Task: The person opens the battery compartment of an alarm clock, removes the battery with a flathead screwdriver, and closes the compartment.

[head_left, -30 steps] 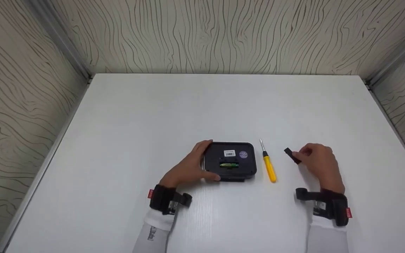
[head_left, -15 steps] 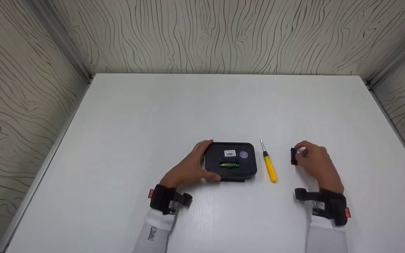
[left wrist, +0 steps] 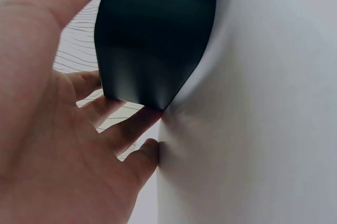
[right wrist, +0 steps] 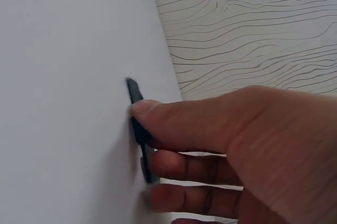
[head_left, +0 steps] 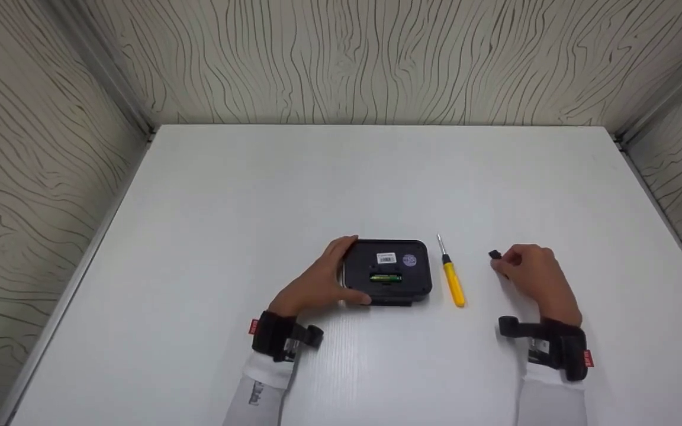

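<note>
In the head view a black rectangular device (head_left: 387,290) with rounded corners lies with a barcode label, a round purple sticker and an uncovered slot upward. A green battery (head_left: 386,277) sits in that slot. My left hand (head_left: 316,281) grips the device's left end, thumb at the near edge and fingers at the far edge. The left wrist view has the device's dark side (left wrist: 155,39) close up, between thumb and fingers. To the right, my right hand (head_left: 535,277) pinches a small black battery cover (right wrist: 138,121) between thumb and fingers, just over the table. Fingers partly hide the cover.
A screwdriver (head_left: 453,281) with a yellow handle lies between the device and my right hand, its metal tip pointing away. The white table (head_left: 341,183) ends at a wood-grain patterned wall (head_left: 341,59) at the back, with similar walls at both sides.
My right hand has turned the battery cover about in its fingers, so less of it shows now than before. The left hand, device and screwdriver stay in place.
</note>
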### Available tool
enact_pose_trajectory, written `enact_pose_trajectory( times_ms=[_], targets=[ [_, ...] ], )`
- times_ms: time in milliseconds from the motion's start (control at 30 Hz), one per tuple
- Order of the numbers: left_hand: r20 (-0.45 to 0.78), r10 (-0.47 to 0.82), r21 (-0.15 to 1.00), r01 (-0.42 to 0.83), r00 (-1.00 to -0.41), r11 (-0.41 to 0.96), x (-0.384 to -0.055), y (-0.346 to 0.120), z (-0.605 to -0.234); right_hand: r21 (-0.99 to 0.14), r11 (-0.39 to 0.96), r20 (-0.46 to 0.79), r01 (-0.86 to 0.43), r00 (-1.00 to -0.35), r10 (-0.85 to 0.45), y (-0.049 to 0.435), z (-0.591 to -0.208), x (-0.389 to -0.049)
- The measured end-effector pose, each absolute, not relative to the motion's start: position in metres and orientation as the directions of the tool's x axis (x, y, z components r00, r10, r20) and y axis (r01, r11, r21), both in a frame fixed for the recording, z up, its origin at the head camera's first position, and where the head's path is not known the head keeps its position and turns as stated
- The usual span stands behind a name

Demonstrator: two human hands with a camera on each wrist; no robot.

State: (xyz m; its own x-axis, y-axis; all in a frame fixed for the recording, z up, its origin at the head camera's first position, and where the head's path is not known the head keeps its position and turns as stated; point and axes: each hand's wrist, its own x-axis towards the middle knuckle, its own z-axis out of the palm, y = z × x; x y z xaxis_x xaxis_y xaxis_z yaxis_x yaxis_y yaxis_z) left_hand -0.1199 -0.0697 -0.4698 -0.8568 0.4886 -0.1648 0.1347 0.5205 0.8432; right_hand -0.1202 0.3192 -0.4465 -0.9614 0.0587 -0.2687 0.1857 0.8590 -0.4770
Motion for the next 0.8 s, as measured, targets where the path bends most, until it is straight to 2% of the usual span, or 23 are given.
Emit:
enact_pose_trajectory(
  times_ms=[167, 333, 467, 800],
  targets=[
    [-0.169, 0.480, 0.837, 0.132, -0.861, 0.531, -0.1199, -0.0694, -0.4712, -0.487, 0.856, -0.226, 0.176, -0.972, 0.072, 0.3191, -0.4462, -0.1199],
    [-0.162, 0.478, 0.834, 0.139, -0.863, 0.534, -0.1205, -0.0694, -0.4718, -0.525, 0.846, -0.183, 0.097, -0.983, -0.001, 0.3194, -0.4448, -0.1204],
    [-0.167, 0.477, 0.833, 0.136, -0.863, 0.537, -0.1207, -0.0694, -0.4713, -0.528, 0.846, -0.201, 0.074, -0.979, -0.040, 0.3199, -0.4456, -0.1206],
    [-0.171, 0.473, 0.832, 0.131, -0.864, 0.539, -0.1198, -0.0691, -0.4718, -0.466, 0.866, -0.168, 0.180, -0.979, 0.113, 0.3213, -0.4483, -0.1170]
  ],
)
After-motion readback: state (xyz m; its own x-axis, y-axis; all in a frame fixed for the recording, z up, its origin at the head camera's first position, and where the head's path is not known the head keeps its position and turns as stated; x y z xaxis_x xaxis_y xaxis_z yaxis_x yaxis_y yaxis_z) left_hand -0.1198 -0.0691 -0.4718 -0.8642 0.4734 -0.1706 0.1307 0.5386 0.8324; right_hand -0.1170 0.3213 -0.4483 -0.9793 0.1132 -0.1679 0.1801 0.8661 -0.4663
